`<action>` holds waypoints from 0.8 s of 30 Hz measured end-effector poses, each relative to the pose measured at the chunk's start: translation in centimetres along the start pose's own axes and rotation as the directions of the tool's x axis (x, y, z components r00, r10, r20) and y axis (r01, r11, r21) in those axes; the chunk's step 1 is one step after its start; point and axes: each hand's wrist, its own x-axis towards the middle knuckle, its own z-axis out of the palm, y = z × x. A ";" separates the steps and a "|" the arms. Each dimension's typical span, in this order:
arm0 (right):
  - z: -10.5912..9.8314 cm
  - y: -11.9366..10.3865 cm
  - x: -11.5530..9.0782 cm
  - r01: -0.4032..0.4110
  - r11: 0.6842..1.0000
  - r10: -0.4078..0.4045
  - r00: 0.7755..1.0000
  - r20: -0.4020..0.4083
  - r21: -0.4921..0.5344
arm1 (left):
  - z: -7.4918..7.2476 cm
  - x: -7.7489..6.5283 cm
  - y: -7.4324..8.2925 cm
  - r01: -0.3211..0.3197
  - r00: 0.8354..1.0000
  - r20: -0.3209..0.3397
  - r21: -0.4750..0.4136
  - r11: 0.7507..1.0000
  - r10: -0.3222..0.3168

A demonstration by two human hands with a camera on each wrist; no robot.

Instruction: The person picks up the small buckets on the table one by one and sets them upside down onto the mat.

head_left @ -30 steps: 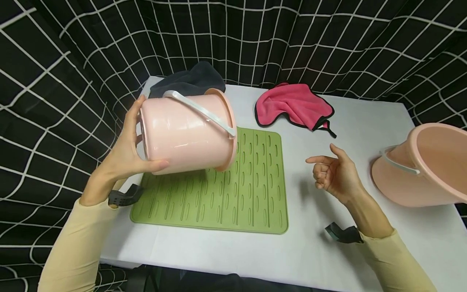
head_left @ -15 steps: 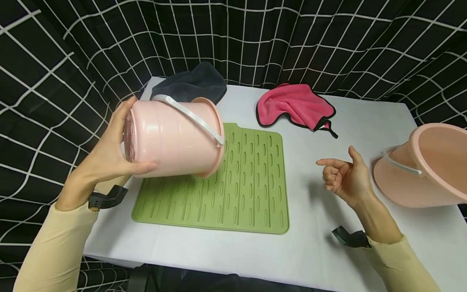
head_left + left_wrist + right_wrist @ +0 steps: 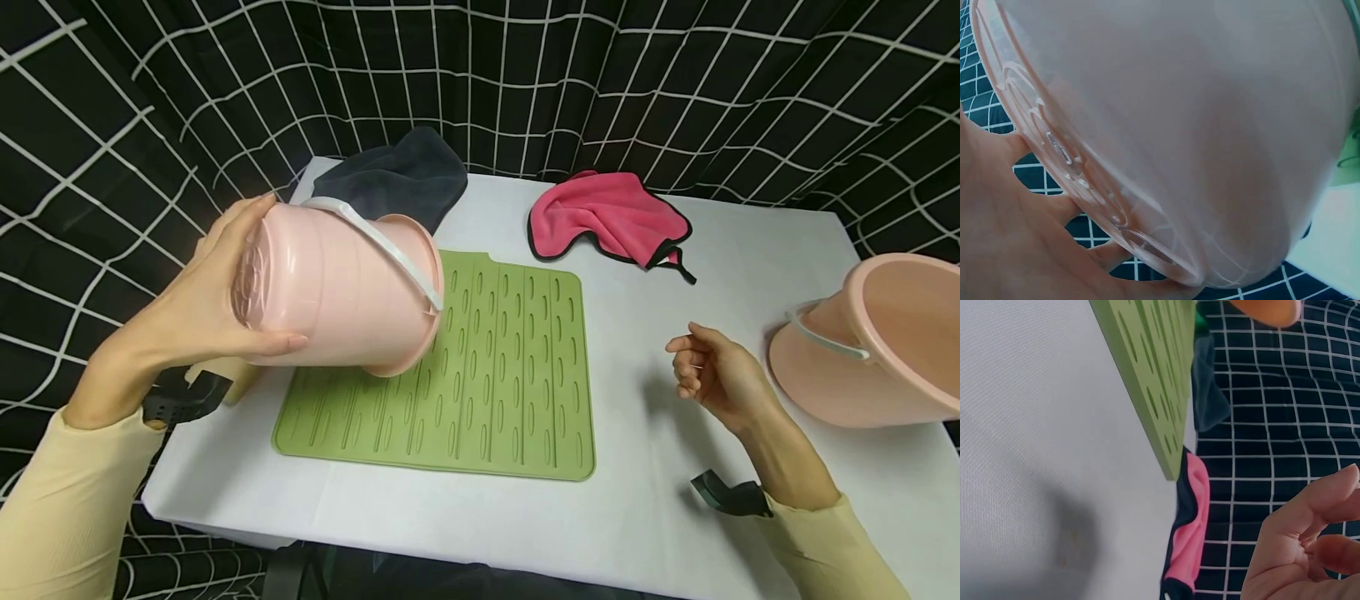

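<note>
In the head view, my left hand (image 3: 187, 292) grips a pink plastic bucket (image 3: 345, 287) by its base, thumb along the near side. The bucket is tipped on its side above the left part of a green ribbed mat (image 3: 495, 400), its mouth facing right. A white handle (image 3: 382, 242) lies across its wall. Close up in the left wrist view, fingers spread over the rim of the bucket's base (image 3: 1091, 181). My right hand (image 3: 716, 371) hovers over the white table, right of the mat, fingers loosely curled around nothing.
A second pink bucket (image 3: 817, 375) stands at the right end of the table. Along the back lie a pink cloth with black edging (image 3: 600, 217) and a dark grey cloth (image 3: 408, 171). Black curtains with a white grid (image 3: 525, 75) enclose the table.
The held bucket has moved left and slightly toward me, its base turning more into view. My right hand has shifted a little right and nearer, its fingers curling in more.
</note>
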 end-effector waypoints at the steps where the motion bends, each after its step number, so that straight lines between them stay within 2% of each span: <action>1: 0.0 0.0 0.0 -0.002 1.000 0.002 1.000 -0.008 -0.011 | -0.1 0.0 0.1 -0.003 1.000 0.007 0.016 1.000 0.002; 10: 0.0 0.0 -0.2 -0.001 0.998 -0.001 0.999 -0.035 -0.056 | -0.9 0.0 0.1 -0.004 0.999 0.045 0.116 0.993 -0.001; 18: 0.0 0.1 -0.3 0.002 0.999 -0.005 0.999 -0.045 -0.054 | -0.4 0.0 -0.3 -0.005 0.997 0.081 0.191 0.981 -0.011; 24: 0.0 0.2 -0.3 0.001 0.998 -0.004 0.999 -0.051 -0.059 | -0.3 0.0 0.1 -0.014 0.994 0.109 0.224 0.974 -0.011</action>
